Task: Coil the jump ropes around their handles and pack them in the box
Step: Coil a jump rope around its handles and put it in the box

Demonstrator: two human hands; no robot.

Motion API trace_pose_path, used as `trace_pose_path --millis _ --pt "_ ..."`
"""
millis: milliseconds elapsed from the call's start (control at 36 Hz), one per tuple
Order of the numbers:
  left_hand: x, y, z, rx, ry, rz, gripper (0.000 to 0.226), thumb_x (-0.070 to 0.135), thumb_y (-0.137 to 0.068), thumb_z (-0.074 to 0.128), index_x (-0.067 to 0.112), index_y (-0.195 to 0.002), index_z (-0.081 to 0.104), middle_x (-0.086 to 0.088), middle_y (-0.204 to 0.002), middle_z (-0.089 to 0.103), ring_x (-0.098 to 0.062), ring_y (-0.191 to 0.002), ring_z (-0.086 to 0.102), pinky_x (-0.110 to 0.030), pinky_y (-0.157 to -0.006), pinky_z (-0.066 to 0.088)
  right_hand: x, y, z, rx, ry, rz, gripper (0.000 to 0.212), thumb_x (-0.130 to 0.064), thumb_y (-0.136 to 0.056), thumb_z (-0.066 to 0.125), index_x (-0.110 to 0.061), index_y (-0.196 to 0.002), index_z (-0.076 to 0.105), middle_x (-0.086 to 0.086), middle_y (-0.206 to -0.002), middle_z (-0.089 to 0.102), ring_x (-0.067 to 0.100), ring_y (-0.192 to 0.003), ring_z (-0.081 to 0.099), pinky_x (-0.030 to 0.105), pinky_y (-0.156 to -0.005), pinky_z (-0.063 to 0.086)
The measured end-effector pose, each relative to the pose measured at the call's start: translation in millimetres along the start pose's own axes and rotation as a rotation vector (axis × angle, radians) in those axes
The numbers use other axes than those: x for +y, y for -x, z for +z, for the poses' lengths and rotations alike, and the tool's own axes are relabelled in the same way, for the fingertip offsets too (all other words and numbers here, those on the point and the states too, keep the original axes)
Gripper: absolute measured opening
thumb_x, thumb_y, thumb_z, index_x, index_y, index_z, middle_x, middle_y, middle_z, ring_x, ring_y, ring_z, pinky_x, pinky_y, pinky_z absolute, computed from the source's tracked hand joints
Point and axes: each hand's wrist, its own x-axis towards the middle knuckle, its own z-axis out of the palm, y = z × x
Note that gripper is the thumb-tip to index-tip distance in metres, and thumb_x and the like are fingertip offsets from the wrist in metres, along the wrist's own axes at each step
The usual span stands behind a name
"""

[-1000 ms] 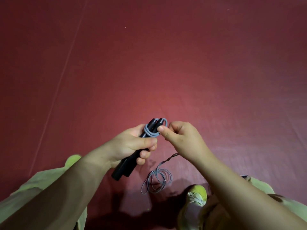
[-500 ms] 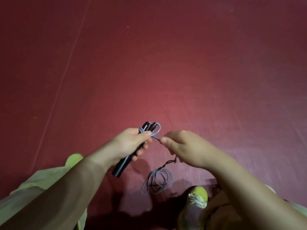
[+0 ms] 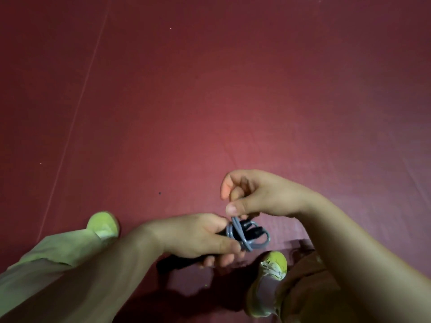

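Note:
My left hand [image 3: 198,236] grips the two black jump rope handles [image 3: 177,264], held together and pointing right. Grey rope [image 3: 247,238] is wound in a few loops around the handles' top ends. My right hand [image 3: 254,194] hovers just above those loops and pinches the grey rope between thumb and fingers. The loose rest of the rope is hidden behind my hands. No box is in view.
A dark red floor mat [image 3: 233,101] fills the view, with a faint seam line [image 3: 77,108] running diagonally on the left. My two feet in yellow-green shoes, the left one [image 3: 103,223] and the right one [image 3: 270,280], stand on it below my hands.
My hands dropped lower and to the right in view. The right hand rose above the handles, carrying the rope over them. The loose coil on the floor is no longer visible.

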Motion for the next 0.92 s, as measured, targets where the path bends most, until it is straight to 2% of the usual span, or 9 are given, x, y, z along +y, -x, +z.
trace_pose_path --millis 56,139,194,333,444,556,750,861,917 --pt "-4 1 3 -0.086 0.14 0.052 0.008 0.021 -0.092 0.054 0.017 -0.086 0.057 0.012 -0.061 0.057 -0.001 -0.048 0.048 -0.016 -0.048 0.041 11 -5 4 -0.064 -0.086 0.034 0.018 -0.024 -0.073 0.075 -0.021 -0.078 0.058 -0.007 -0.054 0.053 0.007 -0.047 0.044 0.02 -0.045 0.032" --pt "-10 2 -4 -0.155 0.434 0.189 0.027 0.041 -0.079 0.073 0.016 -0.086 0.063 0.007 -0.064 0.056 -0.004 -0.048 0.048 -0.018 -0.047 0.041 19 -11 9 0.009 -0.283 0.017 0.034 -0.043 -0.063 0.083 -0.024 -0.062 0.055 -0.004 -0.053 0.044 0.011 -0.047 0.034 0.025 -0.045 0.022" --pt "-11 4 -14 -0.154 0.588 0.284 0.032 0.047 -0.072 0.076 0.02 -0.085 0.068 0.006 -0.065 0.054 -0.005 -0.048 0.046 -0.018 -0.047 0.041 18 -13 12 0.136 -0.45 -0.033 0.036 -0.038 -0.08 0.071 -0.015 -0.066 0.047 -0.001 -0.047 0.043 0.01 -0.041 0.033 0.02 -0.04 0.022" --pt "-7 9 -33 0.123 0.777 0.345 0.038 0.045 -0.067 0.081 0.014 -0.086 0.069 0.002 -0.066 0.052 -0.008 -0.047 0.044 -0.02 -0.043 0.039 8 -18 16 0.312 -0.487 -0.136 0.044 -0.047 -0.094 0.037 -0.007 -0.088 0.055 0.005 -0.064 0.055 0.01 -0.045 0.035 0.019 -0.041 0.028" --pt "-4 10 -34 0.346 0.784 0.23 0.03 0.032 -0.084 0.062 0.004 -0.09 0.057 -0.002 -0.064 0.054 -0.011 -0.046 0.044 -0.02 -0.039 0.037 7 -15 20 0.419 -0.075 -0.113 0.052 -0.055 -0.089 0.037 -0.008 -0.076 0.058 -0.005 -0.05 0.041 0.011 -0.046 0.03 0.023 -0.046 0.025" --pt "-2 5 -31 0.456 0.673 0.138 0.035 0.034 -0.073 0.057 0.004 -0.09 0.057 -0.002 -0.063 0.055 -0.012 -0.046 0.045 -0.02 -0.038 0.036 10 -19 24 0.56 0.107 -0.016 0.043 -0.045 -0.094 0.055 -0.012 -0.067 0.057 -0.012 -0.045 0.045 0.002 -0.042 0.034 0.019 -0.046 0.027" --pt "-4 3 -32 0.489 0.598 0.09 0.036 0.034 -0.073 0.059 0.003 -0.091 0.058 -0.004 -0.064 0.059 -0.013 -0.049 0.048 -0.021 -0.039 0.038 12 -22 23 0.547 0.122 0.014 0.054 -0.048 -0.091 0.058 0.006 -0.082 0.058 0.004 -0.064 0.039 0.008 -0.048 0.028 0.022 -0.046 0.024" --pt "-4 7 -33 0.435 0.587 0.088 0.035 0.023 -0.073 0.075 0.003 -0.096 0.058 -0.004 -0.068 0.062 -0.013 -0.053 0.053 -0.023 -0.044 0.042 12 -20 24 0.51 0.051 0.001 0.035 -0.035 -0.096 0.056 -0.012 -0.07 0.054 -0.014 -0.047 0.038 0.0 -0.038 0.03 0.013 -0.041 0.026" --pt "-3 8 -34 0.409 0.616 0.094 0.036 0.024 -0.07 0.065 0.004 -0.099 0.059 -0.004 -0.071 0.065 -0.015 -0.056 0.058 -0.024 -0.047 0.046 12 -19 22 0.507 0.036 -0.016 0.029 -0.03 -0.097 0.052 -0.015 -0.072 0.055 -0.017 -0.041 0.039 -0.001 -0.036 0.034 0.011 -0.04 0.029"
